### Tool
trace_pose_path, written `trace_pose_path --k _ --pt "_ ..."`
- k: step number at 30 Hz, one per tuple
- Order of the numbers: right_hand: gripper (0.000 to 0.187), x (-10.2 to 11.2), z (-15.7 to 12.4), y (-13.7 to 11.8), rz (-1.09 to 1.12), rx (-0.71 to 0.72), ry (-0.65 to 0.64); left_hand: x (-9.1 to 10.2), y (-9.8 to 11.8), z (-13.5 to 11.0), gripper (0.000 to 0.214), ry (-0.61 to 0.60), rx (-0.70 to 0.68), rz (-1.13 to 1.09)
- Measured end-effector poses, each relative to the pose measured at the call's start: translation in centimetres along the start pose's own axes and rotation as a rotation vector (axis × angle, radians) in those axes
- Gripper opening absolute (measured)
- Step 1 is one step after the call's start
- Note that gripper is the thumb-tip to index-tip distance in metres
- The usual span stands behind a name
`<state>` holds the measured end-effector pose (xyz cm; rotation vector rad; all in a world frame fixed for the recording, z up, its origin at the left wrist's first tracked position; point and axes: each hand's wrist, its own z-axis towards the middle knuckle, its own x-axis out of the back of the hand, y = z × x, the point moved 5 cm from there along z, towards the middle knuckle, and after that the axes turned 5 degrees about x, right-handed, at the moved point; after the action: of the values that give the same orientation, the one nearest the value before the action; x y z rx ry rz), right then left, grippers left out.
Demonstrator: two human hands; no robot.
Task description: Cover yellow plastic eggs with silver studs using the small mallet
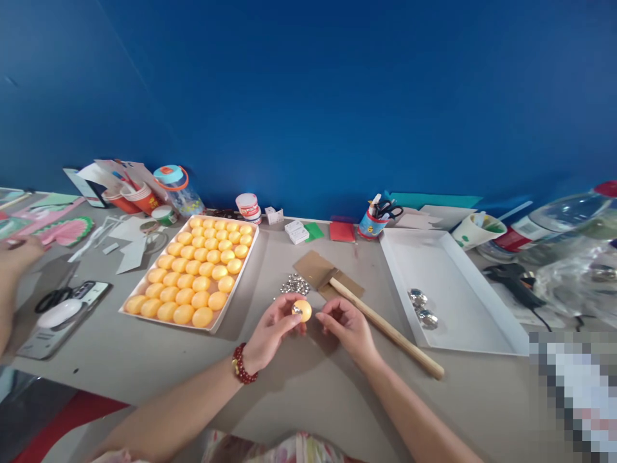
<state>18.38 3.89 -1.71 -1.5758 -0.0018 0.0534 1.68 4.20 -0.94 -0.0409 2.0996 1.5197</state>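
Observation:
My left hand pinches an orange ball that has a small silver cap on it, held just above the grey table. Close beside it on the right, my right hand has its fingers curled inward, fingertips near the ball; I cannot see anything in them. A red bead bracelet circles my left wrist. Just behind the hands lie a pile of small silver caps and a wooden mallet resting on a brown cardboard piece.
A white tray full of orange balls sits left of centre. A larger white tray on the right holds silver-capped pieces. Another person's hand is at the far left. Scissors cup, jars, paper scraps and a glue gun line the back.

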Motion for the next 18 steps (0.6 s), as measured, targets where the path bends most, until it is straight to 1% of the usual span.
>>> trace_pose_path --k 4,9,11,15,18 --pt "0.034 -0.37 -0.13 -0.01 0.122 -0.046 -0.066 0.04 -0.18 0.05 0.031 -0.01 -0.002 -0.004" --pt "0.03 -0.18 -0.4 -0.23 0.252 -0.059 -0.037 0.02 -0.38 0.1 0.032 -0.019 0.037 -0.017" --pt "0.028 -0.19 -0.47 -0.23 0.304 -0.062 -0.046 -0.09 -0.39 0.12 0.034 -0.031 0.042 -0.008" --pt "0.022 -0.52 -0.58 -0.28 0.342 -0.046 -0.11 -0.36 -0.25 0.12 0.035 -0.05 0.007 0.04" --pt "0.021 -0.86 -0.63 -0.35 0.361 -0.048 -0.158 -0.49 -0.25 0.1 0.035 -0.063 -0.01 0.082"
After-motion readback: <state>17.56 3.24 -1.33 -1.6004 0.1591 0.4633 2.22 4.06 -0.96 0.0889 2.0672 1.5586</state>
